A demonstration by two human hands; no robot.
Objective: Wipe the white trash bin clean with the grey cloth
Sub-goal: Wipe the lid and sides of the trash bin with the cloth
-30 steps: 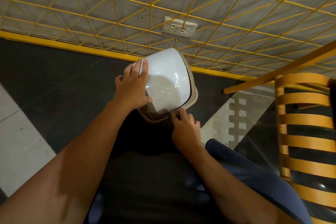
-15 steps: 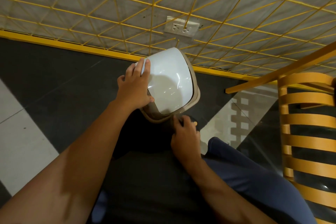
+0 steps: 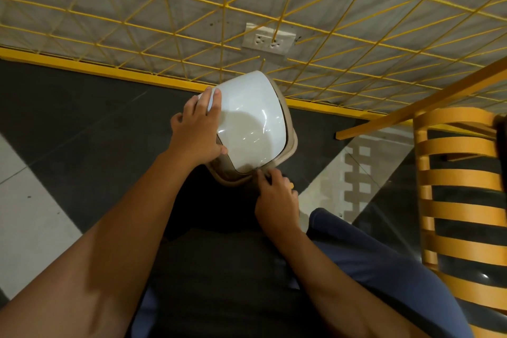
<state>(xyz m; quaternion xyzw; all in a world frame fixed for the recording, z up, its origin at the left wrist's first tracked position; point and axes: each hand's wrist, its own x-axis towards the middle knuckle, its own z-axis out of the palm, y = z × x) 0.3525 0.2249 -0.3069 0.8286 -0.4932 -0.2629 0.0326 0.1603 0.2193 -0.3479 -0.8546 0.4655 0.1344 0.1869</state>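
The white trash bin (image 3: 251, 123), with a glossy white lid and a beige rim, stands tilted on the dark floor in front of my knees. My left hand (image 3: 197, 132) clasps its left side, with the fingers over the lid's edge and the thumb on the rim. My right hand (image 3: 277, 197) is curled against the bin's near rim. A small dark fold of the grey cloth (image 3: 286, 176) shows past its knuckles. The rest of the cloth is hidden under that hand.
A wall with a yellow wire grid (image 3: 274, 8) and a power outlet (image 3: 269, 41) rises just behind the bin. A yellow slatted chair (image 3: 461, 195) and a glass tabletop with a yellow edge (image 3: 411, 107) stand on the right. Dark and light floor tiles (image 3: 30, 200) lie on the left.
My right hand has shifted slightly back and forth along the near rim. My left hand keeps its hold and the bin has barely moved.
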